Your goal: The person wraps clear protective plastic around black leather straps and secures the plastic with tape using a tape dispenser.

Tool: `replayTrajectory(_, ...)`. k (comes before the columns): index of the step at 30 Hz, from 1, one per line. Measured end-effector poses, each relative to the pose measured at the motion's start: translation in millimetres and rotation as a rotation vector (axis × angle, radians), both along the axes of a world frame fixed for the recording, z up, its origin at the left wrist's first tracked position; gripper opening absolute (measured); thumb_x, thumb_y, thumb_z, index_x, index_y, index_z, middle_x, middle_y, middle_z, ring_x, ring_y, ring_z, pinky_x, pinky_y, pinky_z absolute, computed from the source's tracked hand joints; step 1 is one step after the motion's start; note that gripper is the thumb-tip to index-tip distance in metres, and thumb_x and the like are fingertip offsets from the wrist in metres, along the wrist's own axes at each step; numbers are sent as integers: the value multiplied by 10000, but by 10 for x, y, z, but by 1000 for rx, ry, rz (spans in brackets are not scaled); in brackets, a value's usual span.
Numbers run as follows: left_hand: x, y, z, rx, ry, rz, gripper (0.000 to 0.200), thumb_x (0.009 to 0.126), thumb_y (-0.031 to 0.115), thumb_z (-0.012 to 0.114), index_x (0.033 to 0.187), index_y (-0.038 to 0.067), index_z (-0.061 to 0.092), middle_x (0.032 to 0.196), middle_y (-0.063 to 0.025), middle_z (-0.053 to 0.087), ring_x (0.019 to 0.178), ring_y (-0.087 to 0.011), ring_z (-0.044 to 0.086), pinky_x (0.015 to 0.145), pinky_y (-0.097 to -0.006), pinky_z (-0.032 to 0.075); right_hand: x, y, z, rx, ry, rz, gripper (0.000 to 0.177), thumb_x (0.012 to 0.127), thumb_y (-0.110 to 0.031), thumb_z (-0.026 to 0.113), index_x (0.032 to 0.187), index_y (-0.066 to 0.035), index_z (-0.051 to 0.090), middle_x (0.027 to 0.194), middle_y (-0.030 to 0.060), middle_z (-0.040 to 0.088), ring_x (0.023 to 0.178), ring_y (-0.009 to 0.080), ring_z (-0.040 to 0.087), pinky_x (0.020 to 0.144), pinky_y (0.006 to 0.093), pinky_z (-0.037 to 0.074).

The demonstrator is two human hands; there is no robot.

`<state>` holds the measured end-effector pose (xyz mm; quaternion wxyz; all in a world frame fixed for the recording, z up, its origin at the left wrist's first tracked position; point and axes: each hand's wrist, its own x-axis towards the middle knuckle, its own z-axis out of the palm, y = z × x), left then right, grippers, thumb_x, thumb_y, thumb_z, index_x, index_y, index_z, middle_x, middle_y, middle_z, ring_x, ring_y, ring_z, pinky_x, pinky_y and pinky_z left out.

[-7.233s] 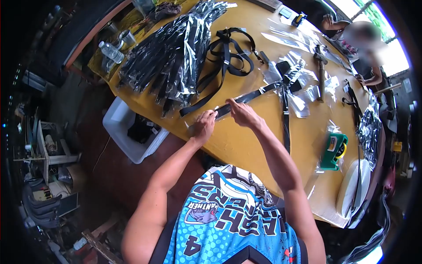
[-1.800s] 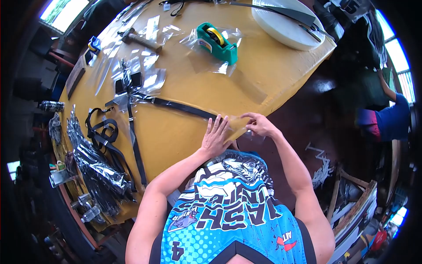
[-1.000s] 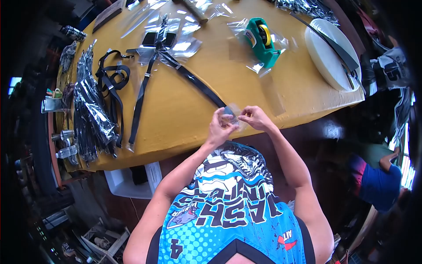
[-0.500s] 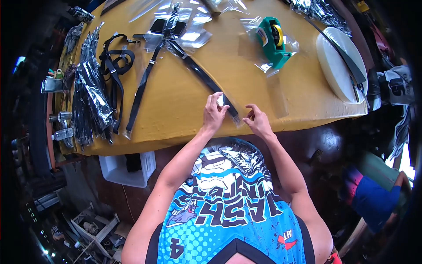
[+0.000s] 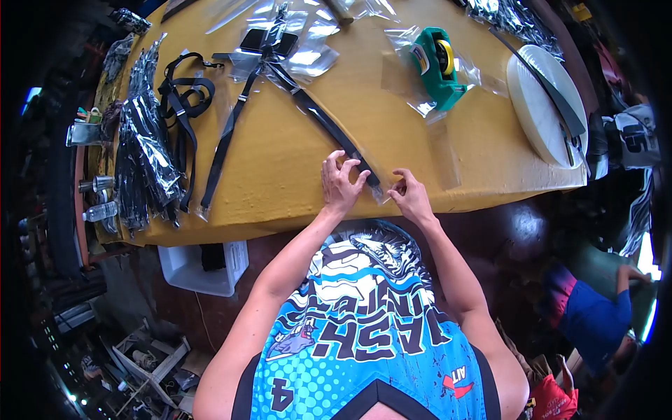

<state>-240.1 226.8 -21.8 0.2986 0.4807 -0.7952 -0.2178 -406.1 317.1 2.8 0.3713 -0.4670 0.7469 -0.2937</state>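
Observation:
A black strap in a clear plastic sleeve [image 5: 323, 120] runs diagonally across the yellow-covered table toward its front edge. My left hand [image 5: 341, 183] rests at the lower part of this strap, fingers curved and apart, with thumb and index tips beside it. Close to the sleeve's clear end [image 5: 380, 194] is my right hand [image 5: 413, 199], its thumb and fingers drawn together. Whatever lies between those right fingertips is too small or transparent to make out. A second sleeved strap [image 5: 225, 148] lies to the left, joining the first near a black piece [image 5: 269, 43] at the top.
A green tape dispenser [image 5: 438, 70] sits on clear plastic at the right. Beyond it is a round white disc [image 5: 535, 105] with a dark blade-like strip on it. Wrapped bundles [image 5: 143, 140] and a loose black strap [image 5: 183, 98] lie left. Other people are at lower right.
My left hand has shifted slightly down, its thumb and index a little wider apart; a whitish patch between them no longer shows. My right hand has barely moved. People at right have moved.

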Motion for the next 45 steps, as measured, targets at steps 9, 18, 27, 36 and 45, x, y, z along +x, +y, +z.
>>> replayTrajectory(9, 15, 20, -28, -23, 9, 0, 371, 727, 353, 714, 980, 96, 627, 1186, -125, 450, 1063, -295, 447, 900, -401, 370, 36, 3, 36, 23, 14, -4, 424, 726, -97, 675, 1112, -24, 516, 792, 133, 636, 754, 272, 617, 709, 358, 481)
replayTrajectory(18, 8, 0, -56, -90, 4, -20, 381, 731, 338, 706, 1000, 80, 630, 1178, -100, 492, 1003, -271, 479, 878, -392, 377, 26, 14, 16, 34, 41, 2, 421, 732, -115, 673, 1113, -34, 512, 807, 123, 636, 785, 271, 611, 728, 369, 469)
replayTrajectory(27, -5, 3, -82, -87, -9, -10, 389, 727, 353, 705, 1010, 95, 638, 1177, -88, 486, 903, -239, 473, 845, -380, 384, 13, 21, 2, 42, 32, -1, 415, 738, -109, 662, 1117, -28, 513, 810, 123, 634, 775, 267, 606, 727, 363, 469)
replayTrajectory(36, -9, 13, -40, -77, -34, -3, 390, 723, 352, 707, 1008, 95, 633, 1176, -84, 486, 917, -240, 473, 853, -376, 381, -52, 85, 54, 2, -103, -53, 407, 761, -53, 643, 1137, -3, 497, 829, 112, 648, 673, 185, 597, 641, 299, 482)
replayTrajectory(45, -23, 24, -53, -105, -25, 7, 369, 701, 295, 732, 1001, 104, 631, 1172, -87, 498, 997, -261, 476, 889, -391, 368, -595, -300, 361, -27, 128, -310, 190, 793, -170, 643, 865, 6, 635, 794, 111, 635, 639, 193, 575, 628, 299, 472)
